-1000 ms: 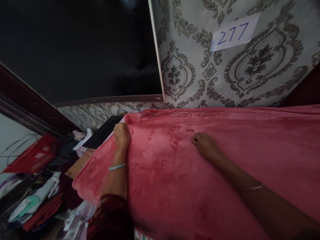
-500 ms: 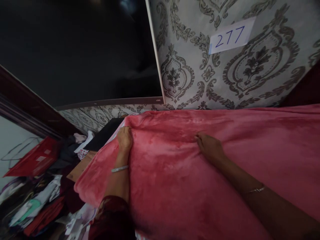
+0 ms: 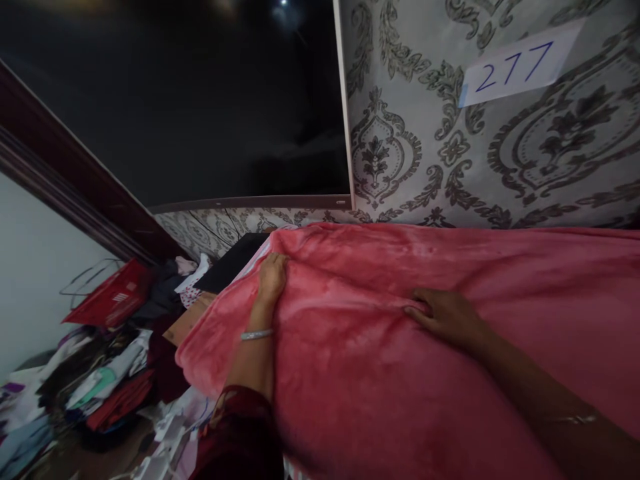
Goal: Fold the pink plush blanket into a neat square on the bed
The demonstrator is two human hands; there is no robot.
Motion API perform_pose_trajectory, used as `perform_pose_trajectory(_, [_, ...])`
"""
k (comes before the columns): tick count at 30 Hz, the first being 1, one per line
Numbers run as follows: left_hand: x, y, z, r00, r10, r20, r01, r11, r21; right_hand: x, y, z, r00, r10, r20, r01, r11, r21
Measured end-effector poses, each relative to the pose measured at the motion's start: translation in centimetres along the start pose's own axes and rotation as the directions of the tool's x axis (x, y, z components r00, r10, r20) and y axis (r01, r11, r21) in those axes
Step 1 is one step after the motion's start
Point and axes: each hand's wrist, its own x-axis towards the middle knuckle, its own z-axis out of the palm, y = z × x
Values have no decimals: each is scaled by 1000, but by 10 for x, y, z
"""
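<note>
A plush pink blanket (image 3: 380, 373) covers the surface in front of me and stretches to the right edge of the view. My left hand (image 3: 271, 277) grips the blanket near its far left corner, fingers curled into the fabric; a silver bangle sits on that wrist. My right hand (image 3: 445, 315) lies on top of the blanket near the middle, fingertips pinching a low fold of the fabric. A thin bracelet shows on my right forearm.
A dark TV screen (image 3: 200, 107) hangs on the patterned wallpaper, with a paper label "277" (image 3: 517, 63) to its right. At the left, a pile of clothes (image 3: 95, 393), a red bag (image 3: 113, 300) and a black flat item (image 3: 233, 260) lie beside the blanket.
My right hand slid toward me and to the right, gathering a fold of blanket. My left hand kept its hold at the corner. The view shifted, moving everything rightward.
</note>
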Motion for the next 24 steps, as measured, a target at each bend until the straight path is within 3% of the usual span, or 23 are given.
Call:
perform_pose_trajectory(7, [-6, -6, -3, 998, 14, 64, -3, 987, -162, 0, 2, 2, 997, 80, -2, -80, 997, 19])
perform_pose_trajectory(15, [-15, -22, 1, 957, 59, 285, 15, 968, -250, 1, 0, 3, 997, 72, -16, -71, 997, 28])
perform_pose_trajectory(20, [-13, -13, 4, 958, 83, 275, -17, 972, -235, 1, 0, 3, 995, 97, -23, -96, 995, 38])
perform_pose_trajectory(24, [-12, -8, 3, 980, 67, 187, -13, 961, -275, 1, -1, 1, 995, 104, 9, -104, 994, 34])
